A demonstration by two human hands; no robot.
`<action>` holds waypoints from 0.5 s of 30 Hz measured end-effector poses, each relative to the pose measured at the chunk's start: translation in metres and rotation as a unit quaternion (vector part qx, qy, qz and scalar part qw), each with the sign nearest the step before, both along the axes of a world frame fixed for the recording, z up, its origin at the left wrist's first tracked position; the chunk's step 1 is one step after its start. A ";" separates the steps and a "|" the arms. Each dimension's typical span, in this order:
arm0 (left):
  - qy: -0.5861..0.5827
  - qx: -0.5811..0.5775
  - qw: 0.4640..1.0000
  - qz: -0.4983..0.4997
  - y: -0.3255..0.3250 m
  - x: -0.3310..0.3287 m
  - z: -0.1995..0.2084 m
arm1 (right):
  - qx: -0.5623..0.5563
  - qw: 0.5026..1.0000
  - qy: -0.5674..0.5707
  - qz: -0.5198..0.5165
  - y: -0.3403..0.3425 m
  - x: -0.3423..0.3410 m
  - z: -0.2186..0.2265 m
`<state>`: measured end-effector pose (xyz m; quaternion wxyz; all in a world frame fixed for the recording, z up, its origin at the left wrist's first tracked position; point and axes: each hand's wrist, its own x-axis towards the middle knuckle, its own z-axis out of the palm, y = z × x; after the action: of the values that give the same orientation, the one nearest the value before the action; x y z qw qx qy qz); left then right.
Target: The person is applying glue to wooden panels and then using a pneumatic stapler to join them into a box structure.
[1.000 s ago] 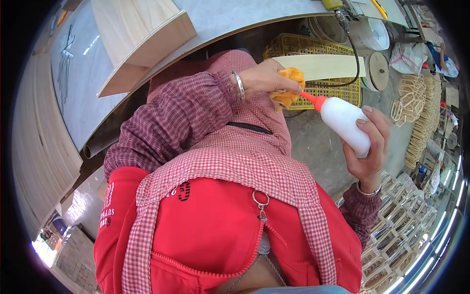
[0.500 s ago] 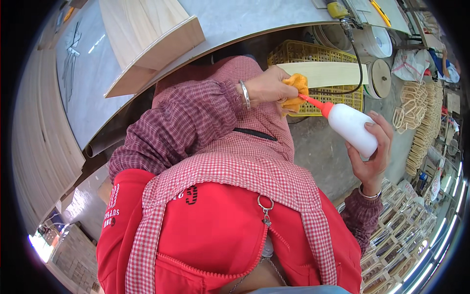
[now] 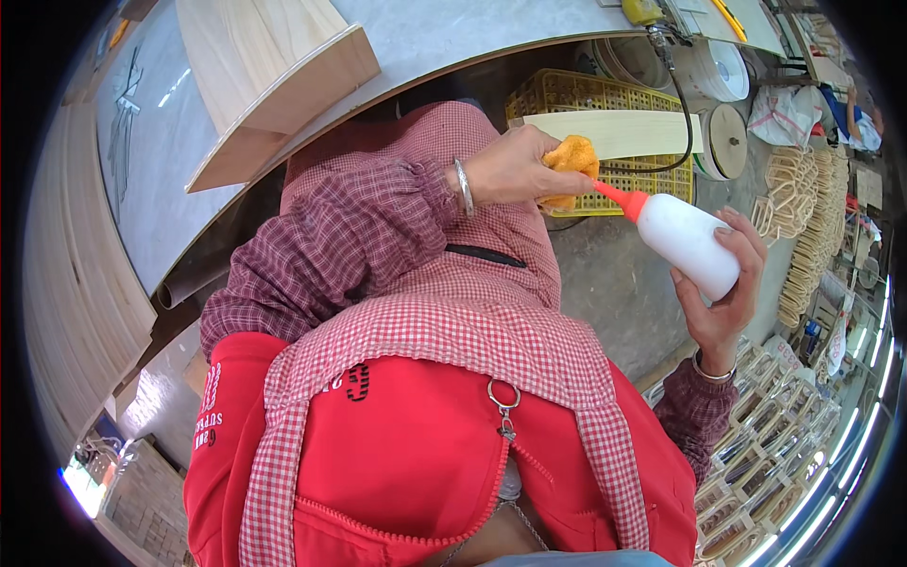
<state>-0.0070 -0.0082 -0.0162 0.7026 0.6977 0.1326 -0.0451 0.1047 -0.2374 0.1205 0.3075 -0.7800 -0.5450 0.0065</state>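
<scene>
A white squeeze bottle (image 3: 688,244) with a red pointed nozzle lies tilted in my right hand (image 3: 726,298), whose fingers wrap round its base. My left hand (image 3: 520,170) is closed on an orange cloth (image 3: 573,165). The nozzle's tip meets the left thumb and the cloth's edge; whether the tip itself is gripped cannot be made out. Just beyond the cloth lies a pale wooden board (image 3: 619,133), resting across a yellow plastic crate (image 3: 553,94).
On the grey-topped table (image 3: 425,24) at the far left stands a wooden piece (image 3: 293,99) with an upright end. Stacked boards (image 3: 90,274) line the left edge. A black hose (image 3: 682,104) hangs by white buckets (image 3: 723,76). Wooden frames (image 3: 770,444) pile up at right.
Both hands keep their hold, and the bottle has shifted slightly to the right. The table and crate appear a little further left and higher in the view.
</scene>
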 end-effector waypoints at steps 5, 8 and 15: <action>0.001 0.077 0.997 0.022 -0.009 -0.001 0.003 | -0.007 1.000 0.013 -0.008 0.003 -0.002 0.001; -0.027 0.132 0.990 0.047 -0.013 -0.001 0.003 | -0.001 0.999 0.031 -0.027 0.003 -0.002 0.001; -0.012 0.131 0.990 0.054 -0.011 -0.004 0.010 | -0.010 0.999 0.035 -0.038 0.004 -0.004 -0.001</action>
<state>-0.0106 -0.0195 -0.0063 0.6082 0.7759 0.1664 0.0189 0.1009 -0.2336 0.1199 0.3187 -0.8022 -0.5042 0.0273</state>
